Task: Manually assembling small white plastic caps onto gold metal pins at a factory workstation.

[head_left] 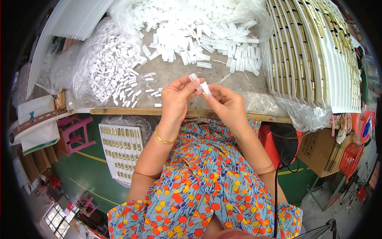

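Observation:
Above the table's near edge my two hands are close together. My left hand (178,95) pinches a small clear plastic sleeve (193,77) between thumb and fingers. In my right hand (229,104) is a small white plastic piece (205,88), gripped by thumb and forefinger, its upper end meeting or nearly meeting the sleeve; I cannot tell whether the two are joined. Left of my hands lies a heap of small white pieces (115,63) on plastic film. Beyond them a large pile of clear plastic sleeves (187,36) spreads over the grey tabletop (223,79).
Stacked white trays with gold-coloured parts (310,51) stand at the right; stacked white sheets (79,20) are at far left. A wooden strip (131,112) edges the table. Below are a tray of gold pieces (122,147), a pink stool (77,134) and a cardboard box (318,149).

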`<state>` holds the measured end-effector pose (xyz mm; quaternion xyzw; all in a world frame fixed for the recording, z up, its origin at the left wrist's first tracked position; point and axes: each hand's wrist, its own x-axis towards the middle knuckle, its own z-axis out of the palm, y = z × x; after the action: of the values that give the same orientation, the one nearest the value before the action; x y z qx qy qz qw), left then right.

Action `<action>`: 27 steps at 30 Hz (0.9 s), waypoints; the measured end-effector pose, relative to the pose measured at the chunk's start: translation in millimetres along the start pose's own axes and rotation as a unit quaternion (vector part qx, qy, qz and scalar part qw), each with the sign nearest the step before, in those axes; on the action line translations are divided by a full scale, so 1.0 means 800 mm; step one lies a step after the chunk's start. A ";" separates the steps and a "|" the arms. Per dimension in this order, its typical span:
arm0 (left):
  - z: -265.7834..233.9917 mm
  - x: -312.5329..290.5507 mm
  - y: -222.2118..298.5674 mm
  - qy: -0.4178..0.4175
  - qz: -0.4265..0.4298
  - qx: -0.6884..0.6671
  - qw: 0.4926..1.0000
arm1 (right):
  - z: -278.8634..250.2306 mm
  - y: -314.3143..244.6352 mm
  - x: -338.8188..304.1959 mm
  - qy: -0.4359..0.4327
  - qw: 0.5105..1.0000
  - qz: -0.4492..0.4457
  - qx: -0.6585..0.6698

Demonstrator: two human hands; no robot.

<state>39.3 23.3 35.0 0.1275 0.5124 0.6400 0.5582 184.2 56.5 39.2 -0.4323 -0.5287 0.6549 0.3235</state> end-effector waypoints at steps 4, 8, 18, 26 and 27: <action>0.007 -0.004 0.002 0.009 0.063 0.099 0.993 | -0.010 -0.001 0.012 0.044 0.981 -0.152 -0.112; 0.007 -0.008 -0.011 -0.019 0.143 0.123 0.982 | 0.002 -0.013 0.011 0.029 0.990 -0.112 -0.085; 0.006 -0.009 -0.015 -0.030 0.187 0.206 0.960 | 0.000 -0.013 0.011 0.051 0.977 -0.145 -0.148; -0.001 -0.011 -0.011 -0.076 0.190 0.257 0.944 | -0.001 -0.006 0.012 0.041 0.991 -0.101 -0.079; 0.000 -0.011 -0.009 -0.091 0.194 0.271 0.938 | -0.001 -0.006 0.012 0.044 0.993 -0.092 -0.068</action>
<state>46.5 14.4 32.9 0.4287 0.5790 0.5584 0.4114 180.6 65.9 42.0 -0.4315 -0.5946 0.5654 0.3750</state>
